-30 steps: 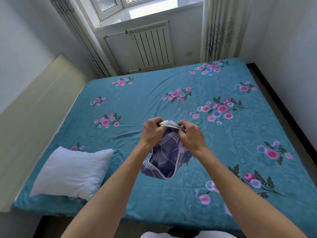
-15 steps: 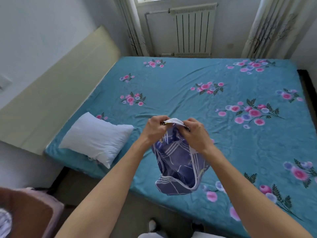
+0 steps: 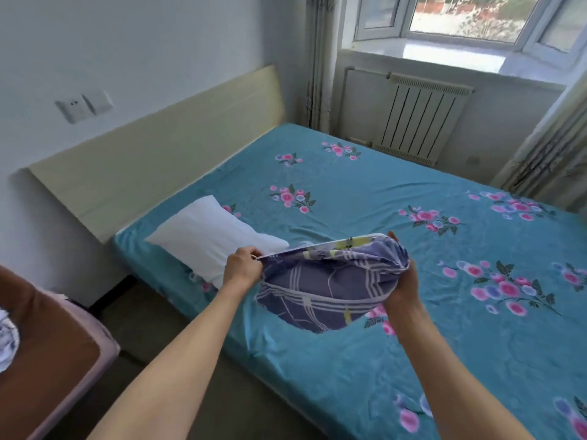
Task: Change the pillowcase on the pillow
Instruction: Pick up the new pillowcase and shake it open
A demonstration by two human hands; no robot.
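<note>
Since 0.5 s ago, both hands have drawn apart, stretching the purple pillowcase with white stripes [image 3: 327,290] wide open above the teal floral bed sheet [image 3: 413,354]. Left hand [image 3: 242,268] pinches one end of its opening; right hand [image 3: 401,282] grips the bunched other end. Bare white rectangular pillow [image 3: 211,239] lies just beyond the left hand, near the beige headboard [image 3: 158,154].
</note>
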